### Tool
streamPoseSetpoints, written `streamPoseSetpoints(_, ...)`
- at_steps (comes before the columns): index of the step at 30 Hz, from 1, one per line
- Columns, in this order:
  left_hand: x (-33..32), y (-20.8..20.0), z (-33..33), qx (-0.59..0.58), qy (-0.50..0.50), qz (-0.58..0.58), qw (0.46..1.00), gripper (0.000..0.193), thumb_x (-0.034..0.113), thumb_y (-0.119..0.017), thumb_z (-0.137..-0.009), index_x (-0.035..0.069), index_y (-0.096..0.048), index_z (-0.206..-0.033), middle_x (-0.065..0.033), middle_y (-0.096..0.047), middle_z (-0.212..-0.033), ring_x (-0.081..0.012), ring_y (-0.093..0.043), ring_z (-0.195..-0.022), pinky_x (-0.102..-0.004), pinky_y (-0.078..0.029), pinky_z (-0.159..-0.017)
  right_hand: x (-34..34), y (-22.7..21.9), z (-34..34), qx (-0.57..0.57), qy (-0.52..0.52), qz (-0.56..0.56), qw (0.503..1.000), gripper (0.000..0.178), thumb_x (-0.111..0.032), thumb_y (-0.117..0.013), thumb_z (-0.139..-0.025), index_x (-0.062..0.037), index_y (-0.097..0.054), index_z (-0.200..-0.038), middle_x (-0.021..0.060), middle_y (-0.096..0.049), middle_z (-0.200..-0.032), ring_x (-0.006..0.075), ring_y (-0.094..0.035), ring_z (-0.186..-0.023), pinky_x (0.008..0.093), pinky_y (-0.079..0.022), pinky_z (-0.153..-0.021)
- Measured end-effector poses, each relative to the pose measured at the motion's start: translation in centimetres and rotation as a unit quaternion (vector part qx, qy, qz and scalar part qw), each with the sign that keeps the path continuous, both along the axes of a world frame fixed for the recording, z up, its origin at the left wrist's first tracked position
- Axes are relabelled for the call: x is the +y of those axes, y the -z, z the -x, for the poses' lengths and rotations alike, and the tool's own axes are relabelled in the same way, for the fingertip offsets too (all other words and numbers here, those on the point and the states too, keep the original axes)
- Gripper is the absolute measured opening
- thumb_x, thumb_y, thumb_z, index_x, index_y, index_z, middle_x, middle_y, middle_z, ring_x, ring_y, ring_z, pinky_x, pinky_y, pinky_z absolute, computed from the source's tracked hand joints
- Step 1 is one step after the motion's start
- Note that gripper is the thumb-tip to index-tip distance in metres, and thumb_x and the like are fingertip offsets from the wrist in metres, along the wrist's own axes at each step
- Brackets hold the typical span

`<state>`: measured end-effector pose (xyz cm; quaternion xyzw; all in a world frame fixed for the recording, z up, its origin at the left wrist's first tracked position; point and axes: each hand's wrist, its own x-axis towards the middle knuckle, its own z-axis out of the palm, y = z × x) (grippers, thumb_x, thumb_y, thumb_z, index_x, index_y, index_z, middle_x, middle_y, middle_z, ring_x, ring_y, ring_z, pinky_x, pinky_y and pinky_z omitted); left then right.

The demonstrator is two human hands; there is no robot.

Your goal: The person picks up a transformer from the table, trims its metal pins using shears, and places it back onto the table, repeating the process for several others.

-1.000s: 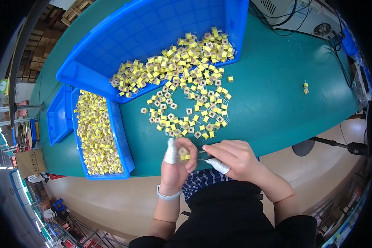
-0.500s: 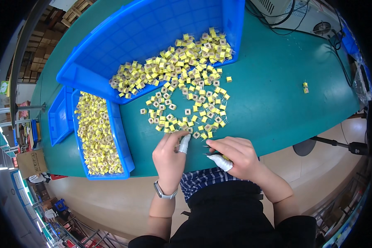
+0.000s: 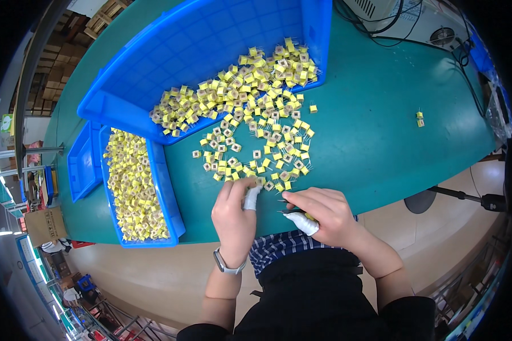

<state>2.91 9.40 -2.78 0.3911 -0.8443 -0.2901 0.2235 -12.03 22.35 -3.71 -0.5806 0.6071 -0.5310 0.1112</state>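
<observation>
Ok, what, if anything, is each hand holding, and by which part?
Right hand: a dark tweezer-like tool, gripped behind its tips. Left hand, at the yellow components: cannot tell whether it holds one.

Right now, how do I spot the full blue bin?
Find the green table, then look left of the left hand. There stands a blue bin filled with yellow parts. It's upright, while the larger bin is tipped, spilling parts.

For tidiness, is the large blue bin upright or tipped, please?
Tipped: the large blue bin opens sideways, yellow components strewn from inside onto the tabletop.
</observation>
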Motion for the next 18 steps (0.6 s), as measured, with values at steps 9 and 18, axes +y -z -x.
streamPoseSetpoints(9,0.4,0.5,-1.9,0.177,0.098,-0.303,0.931,0.013,0.01,-0.069,-0.097,0.004,-0.058,-0.101,-0.005,-0.062,-0.101,-0.0154,-0.06,-0.082,-0.0294,-0.049,-0.074,-0.1,0.0,0.1,-0.025,-0.008,-0.028,0.999,0.041,-0.006,-0.08,-0.08,0.0023,-0.069,-0.118,0.0117,-0.074,-0.089,0.0273,-0.073,-0.078,0.036,-0.058,-0.067)
streamPoseSetpoints(18,1.6,0.8,-0.4,0.304,0.056,-0.466,0.829,0.018,0.013,-0.06,-0.104,0.005,-0.053,-0.118,-0.0115,-0.063,-0.118,-0.0154,-0.066,-0.092,-0.0277,-0.054,-0.081,-0.3,-0.2,0.2,-0.049,-0.01,-0.047,0.998,0.041,-0.004,-0.081,-0.079,0.0009,-0.069,-0.118,0.0119,-0.074,-0.091,0.0278,-0.074,-0.079,0.0363,-0.058,-0.068)
